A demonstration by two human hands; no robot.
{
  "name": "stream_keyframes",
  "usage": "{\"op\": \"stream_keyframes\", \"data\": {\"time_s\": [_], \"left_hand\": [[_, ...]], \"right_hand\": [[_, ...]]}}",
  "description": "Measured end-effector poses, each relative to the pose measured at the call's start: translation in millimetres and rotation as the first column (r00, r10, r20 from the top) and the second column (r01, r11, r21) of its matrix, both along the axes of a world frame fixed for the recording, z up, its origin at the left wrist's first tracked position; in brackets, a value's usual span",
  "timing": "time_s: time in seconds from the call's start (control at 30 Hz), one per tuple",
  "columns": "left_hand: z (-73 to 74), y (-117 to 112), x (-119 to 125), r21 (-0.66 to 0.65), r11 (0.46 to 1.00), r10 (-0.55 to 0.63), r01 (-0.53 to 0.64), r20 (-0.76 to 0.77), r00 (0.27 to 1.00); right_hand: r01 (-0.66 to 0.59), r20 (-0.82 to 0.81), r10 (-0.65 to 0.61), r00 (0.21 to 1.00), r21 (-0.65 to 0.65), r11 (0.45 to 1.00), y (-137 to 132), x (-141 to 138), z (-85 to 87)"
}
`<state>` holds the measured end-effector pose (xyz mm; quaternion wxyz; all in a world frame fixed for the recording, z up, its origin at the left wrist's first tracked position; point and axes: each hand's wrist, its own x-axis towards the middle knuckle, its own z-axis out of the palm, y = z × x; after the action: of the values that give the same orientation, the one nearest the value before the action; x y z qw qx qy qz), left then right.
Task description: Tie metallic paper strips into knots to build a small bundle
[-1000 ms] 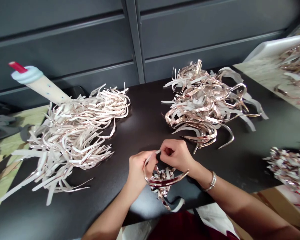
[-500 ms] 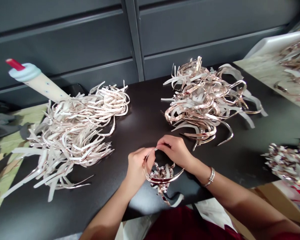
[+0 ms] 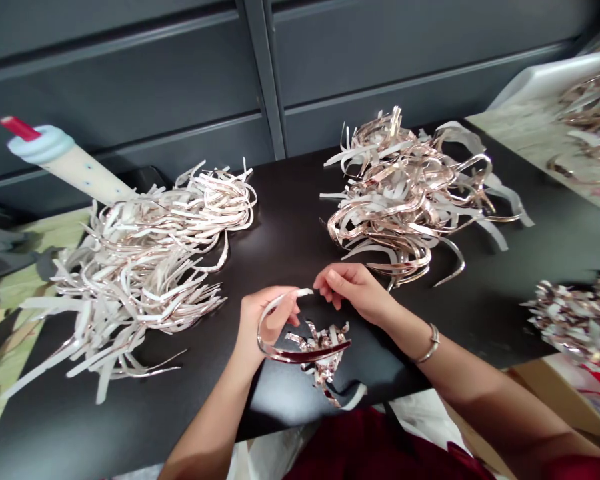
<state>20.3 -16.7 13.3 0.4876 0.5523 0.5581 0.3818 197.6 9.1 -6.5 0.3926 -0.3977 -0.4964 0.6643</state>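
Observation:
My left hand (image 3: 269, 319) pinches a glossy rose-gold strip (image 3: 305, 355) with a white back. One end of the strip pokes out past my fingertips; the rest curves down and to the right. Close by that end, a small gap away, is my right hand (image 3: 353, 288), its fingers curled and pressed together. Whether anything small is inside them is hidden. Below both hands lies a little heap of short crinkled foil scraps (image 3: 330, 363) on the black table (image 3: 285, 233).
A large pile of long strips (image 3: 145, 253) lies to the left, another pile (image 3: 410, 193) to the right. Short cut scraps (image 3: 575, 320) are heaped at the right edge. A white cylinder with a red stick (image 3: 80, 170) leans behind the left pile, before a grey panelled wall (image 3: 170, 80).
My hands have moved apart: the left went left with the strip, and the right came off the strip's end. Fewer strips hang from my left hand, only one now showing clearly.

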Motion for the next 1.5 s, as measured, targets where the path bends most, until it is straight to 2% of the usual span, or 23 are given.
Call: {"op": "stream_keyframes", "data": {"time_s": [0.1,0.2,0.3,0.37,0.43,0.53,0.8,0.9,1.0,1.1,1.2,1.27,1.33,1.4,1.5], "left_hand": [[0.0,0,0,0.022,0.996,-0.083,0.084,-0.057,0.995],[-0.2,1,0,-0.049,0.992,-0.115,0.115,-0.004,0.993],[-4.2,3,1,-0.172,0.984,-0.024,0.034,0.061,0.998],[-8.2,3,2,-0.268,0.963,-0.013,0.036,0.086,0.996],[-11.2,3,3,-0.325,0.940,-0.058,0.105,0.151,0.987],[-12.0,0,4,-0.284,0.938,-0.127,0.200,0.255,0.958],[-4.5,0,-1,-0.289,0.908,-0.240,0.302,0.231,0.943],[-1.5,-2,-1,-0.233,0.888,-0.348,0.396,0.223,0.911],[-0.4,-4,-2,-0.104,0.871,-0.461,0.480,0.165,0.872],[-1.8,-3,-6,-0.029,0.865,-0.489,0.501,0.173,0.855],[-4.4,1,-11,0.035,0.921,-0.387,0.387,0.182,0.904],[-5.1,2,-11,0.124,0.946,-0.308,0.300,0.050,0.950],[-5.0,2,-7,0.240,0.929,-0.245,0.281,-0.166,0.955],[-4.9,0,-3,0.329,0.885,-0.218,0.331,-0.336,0.916],[-6.1,-1,1,0.361,0.823,-0.271,0.439,-0.430,0.861]], "right_hand": [[0.032,0.143,-0.052,0.988,0.141,0.990,-1,1,1.3],[-0.033,0.174,0.019,0.985,0.078,0.996,-1,2,1.3],[-0.092,0.076,0.093,0.993,-0.013,0.996,-2,1,0.2],[-0.071,0.048,0.071,0.996,-0.007,0.997,-3,-1,-0.9],[-0.047,0.062,0.046,0.997,0.019,0.999,-5,-5,-2.2],[-0.046,0.077,0.041,0.996,0.053,0.998,-7,-9,-4.6],[-0.210,-0.123,0.207,0.971,-0.008,0.978,-6,-4,-10.0],[-0.322,-0.188,0.324,0.927,0.042,0.946,-1,2,-14.9],[-0.436,-0.243,0.446,0.861,0.096,0.895,4,7,-21.4],[-0.462,-0.338,0.491,0.803,0.166,0.871,10,13,-23.4],[-0.321,-0.380,0.381,0.843,0.213,0.923,13,19,-17.5],[-0.189,-0.300,0.248,0.921,0.212,0.959,12,21,-11.3],[-0.121,-0.132,0.156,0.979,0.245,0.962,9,18,-6.4],[-0.117,0.090,0.091,0.992,0.347,0.931,3,12,-4.0],[-0.138,0.330,-0.057,0.942,0.536,0.833,-6,1,-4.4]]}}
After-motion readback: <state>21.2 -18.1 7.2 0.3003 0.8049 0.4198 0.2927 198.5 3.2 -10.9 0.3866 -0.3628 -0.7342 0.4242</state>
